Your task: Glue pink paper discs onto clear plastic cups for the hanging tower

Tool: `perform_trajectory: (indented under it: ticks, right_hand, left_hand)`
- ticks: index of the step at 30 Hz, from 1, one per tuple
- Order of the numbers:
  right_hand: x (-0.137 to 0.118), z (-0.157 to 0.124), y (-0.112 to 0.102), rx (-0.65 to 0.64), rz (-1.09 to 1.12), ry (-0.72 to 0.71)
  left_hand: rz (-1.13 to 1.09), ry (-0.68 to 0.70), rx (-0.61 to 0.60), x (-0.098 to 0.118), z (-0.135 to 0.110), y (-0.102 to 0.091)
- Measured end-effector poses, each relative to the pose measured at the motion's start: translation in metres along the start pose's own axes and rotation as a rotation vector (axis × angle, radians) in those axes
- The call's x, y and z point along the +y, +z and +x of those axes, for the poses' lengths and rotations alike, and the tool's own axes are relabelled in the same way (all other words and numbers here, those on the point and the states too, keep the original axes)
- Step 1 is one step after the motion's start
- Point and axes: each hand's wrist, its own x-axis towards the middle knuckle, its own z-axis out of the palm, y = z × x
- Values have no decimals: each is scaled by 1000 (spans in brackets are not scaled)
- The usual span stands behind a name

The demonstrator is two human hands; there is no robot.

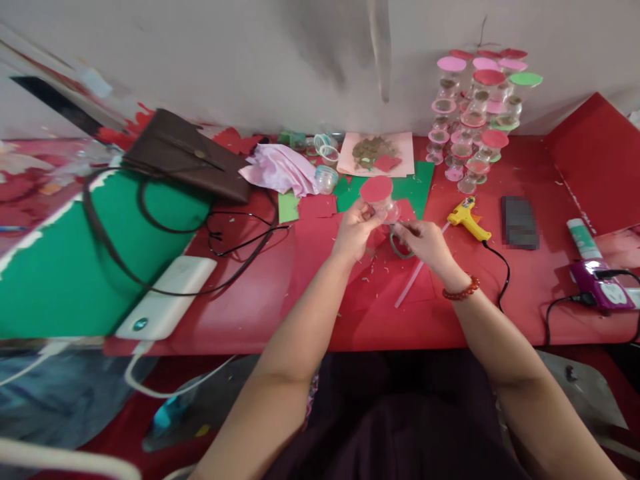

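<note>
My left hand (pixel 354 230) is closed around a clear plastic hourglass-shaped piece (pixel 390 210) with a round red paper disc (pixel 377 189) on its top. My right hand (pixel 423 241) is at the lower right of this piece, its fingers pinched together. A thin grey-green loop (pixel 400 247) shows just under those fingers, like a scissors handle, though its full shape is hidden. Beneath both hands lie red paper sheets (pixel 325 267) strewn with small shreds. A pale glue stick (pixel 410 283) reaches from under my right forearm towards a yellow glue gun (pixel 470 219).
Several joined plastic hourglasses with coloured discs (pixel 470 120) stand at the back right. A dark, blurred-out rectangle (pixel 520 222) and a purple power adapter (pixel 603 287) are on the right. A brown bag (pixel 185 157), eyeglasses (pixel 240 247) and a white power bank (pixel 167 297) lie left.
</note>
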Motion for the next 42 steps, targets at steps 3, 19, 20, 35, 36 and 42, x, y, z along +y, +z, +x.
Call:
perform_trajectory:
  ticks: [3,19,20,35,36,42]
  right_hand:
    - [-4,-6,-10,36,-482,-65]
    - [-5,-3,5,-23,-862,61]
    - [-4,-2,5,-19,-847,71]
    - [20,11,-3,166,-540,-110]
    - [19,9,-2,159,-599,-120]
    - [4,-3,4,76,-774,-59]
  left_hand:
    - [-12,28,18,2,4,-6]
    - [-42,-13,-24,14,3,-13]
    - [-45,-10,-16,14,4,-14]
    - [-40,-94,-65,6,6,-20]
    - [-38,-93,-56,6,7,-21]
    - [-41,-108,-55,7,7,-21]
